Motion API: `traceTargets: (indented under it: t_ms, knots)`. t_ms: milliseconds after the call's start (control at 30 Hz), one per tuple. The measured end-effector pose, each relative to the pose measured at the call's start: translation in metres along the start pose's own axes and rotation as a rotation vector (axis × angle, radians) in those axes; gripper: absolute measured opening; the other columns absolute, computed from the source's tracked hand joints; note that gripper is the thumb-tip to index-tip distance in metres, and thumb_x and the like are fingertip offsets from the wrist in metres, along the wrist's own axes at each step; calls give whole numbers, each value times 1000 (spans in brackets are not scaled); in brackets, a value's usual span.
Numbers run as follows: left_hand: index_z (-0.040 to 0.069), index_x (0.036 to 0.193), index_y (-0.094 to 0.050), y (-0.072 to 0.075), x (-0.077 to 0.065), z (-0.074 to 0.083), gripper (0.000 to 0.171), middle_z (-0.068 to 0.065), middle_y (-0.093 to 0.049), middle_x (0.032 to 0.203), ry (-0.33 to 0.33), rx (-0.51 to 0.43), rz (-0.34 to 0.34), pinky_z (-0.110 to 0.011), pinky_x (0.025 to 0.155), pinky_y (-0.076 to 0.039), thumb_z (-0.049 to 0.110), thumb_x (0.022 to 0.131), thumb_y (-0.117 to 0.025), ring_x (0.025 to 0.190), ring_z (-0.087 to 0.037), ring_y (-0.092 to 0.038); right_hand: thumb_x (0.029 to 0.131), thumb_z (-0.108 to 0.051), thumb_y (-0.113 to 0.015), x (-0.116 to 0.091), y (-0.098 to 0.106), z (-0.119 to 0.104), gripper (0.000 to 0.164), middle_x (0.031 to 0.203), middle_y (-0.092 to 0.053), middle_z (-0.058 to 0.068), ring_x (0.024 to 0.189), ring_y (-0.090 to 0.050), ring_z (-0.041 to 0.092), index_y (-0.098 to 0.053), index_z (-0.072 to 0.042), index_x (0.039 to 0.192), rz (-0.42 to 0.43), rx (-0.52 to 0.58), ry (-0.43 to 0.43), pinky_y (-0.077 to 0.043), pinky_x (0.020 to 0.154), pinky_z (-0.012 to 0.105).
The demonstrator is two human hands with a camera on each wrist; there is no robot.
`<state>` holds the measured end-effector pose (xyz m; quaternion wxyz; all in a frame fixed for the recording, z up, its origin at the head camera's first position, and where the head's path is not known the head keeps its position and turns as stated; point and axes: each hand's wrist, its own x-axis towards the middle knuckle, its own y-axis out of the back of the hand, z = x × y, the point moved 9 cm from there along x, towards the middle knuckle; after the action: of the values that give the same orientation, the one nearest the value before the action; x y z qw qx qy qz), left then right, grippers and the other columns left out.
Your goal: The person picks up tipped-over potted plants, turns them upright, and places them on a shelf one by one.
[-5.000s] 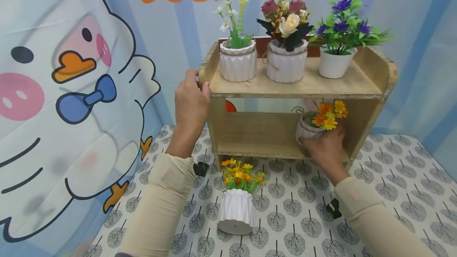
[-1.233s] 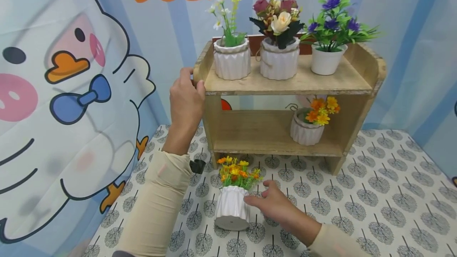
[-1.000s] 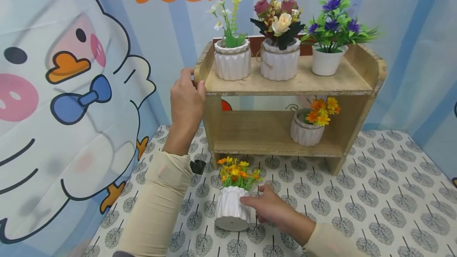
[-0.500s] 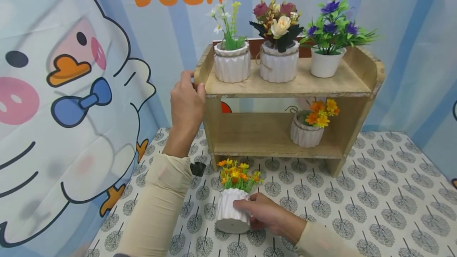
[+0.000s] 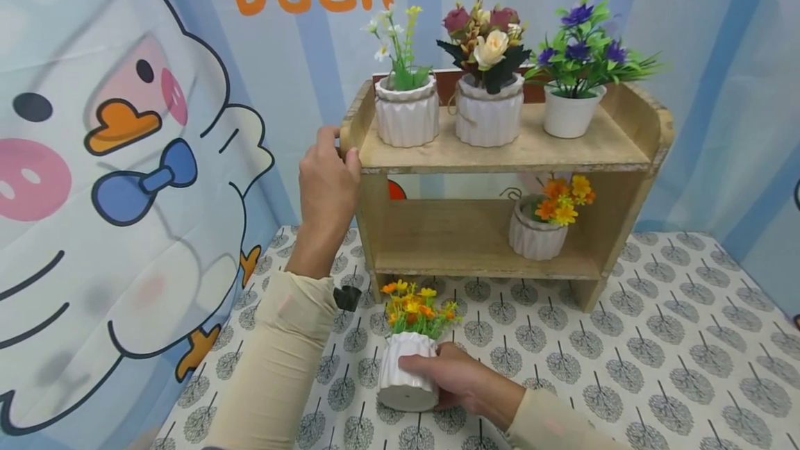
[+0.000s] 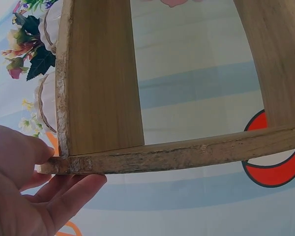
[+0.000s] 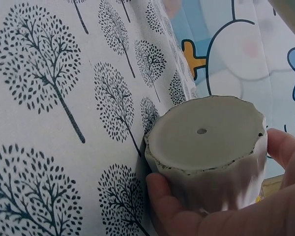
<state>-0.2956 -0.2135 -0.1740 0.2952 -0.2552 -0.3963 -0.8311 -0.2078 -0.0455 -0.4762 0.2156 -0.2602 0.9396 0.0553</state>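
A white fluted flowerpot point(image 5: 407, 371) with orange and yellow artificial flowers lies tipped on the tablecloth, its base toward the camera. My right hand point(image 5: 459, 380) grips it from the right, thumb across its side; the right wrist view shows the round base point(image 7: 206, 132) with a small hole, with digits on both sides of the pot. My left hand point(image 5: 328, 182) holds the upper left side panel of a two-tier wooden shelf point(image 5: 506, 155). In the left wrist view, the thumb and fingers lie on either side of the panel edge point(image 6: 162, 156).
On the top tier stand a pot of white flowers point(image 5: 407, 113), a pot of roses point(image 5: 489, 113) and a pot of purple flowers point(image 5: 573, 113). The lower tier holds another orange-flowered pot point(image 5: 537, 231) at the right. A duck-printed curtain point(image 5: 150, 255) hangs at the left.
My right hand has let go of the pot on the lower tier, come down to the tipped flowerpot and closed round it. The left hand has kept its hold on the shelf.
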Motion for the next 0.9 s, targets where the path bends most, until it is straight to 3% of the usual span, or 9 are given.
traceTargets:
  t_ms: [267, 500, 900]
  knots:
    - [2, 127, -59, 2, 0, -3, 28, -22, -72, 110, 9, 0, 7, -45, 78, -61, 15, 102, -59, 98, -35, -71, 90, -31, -72, 1, -1, 0, 52, 101, -73, 18, 81, -73, 24, -59, 9, 120, 12, -3, -2, -63, 76, 43]
    - [1, 126, -59, 1, 0, -2, 28, -22, -72, 109, 6, 0, 4, -45, 78, -61, 15, 102, -59, 98, -35, -71, 87, -33, -73, 4, 5, 5, 57, 100, -73, 17, 80, -72, 24, -56, 9, 122, 74, -41, -34, -62, 71, 39]
    - [2, 128, -58, 0, 0, -1, 30, -22, -71, 111, 9, 1, -10, -44, 79, -61, 16, 102, -59, 99, -34, -71, 83, -30, -75, 1, 12, 7, 72, 107, -66, 20, 83, -69, 25, -42, 12, 132, 163, -87, -3, -61, 67, 37]
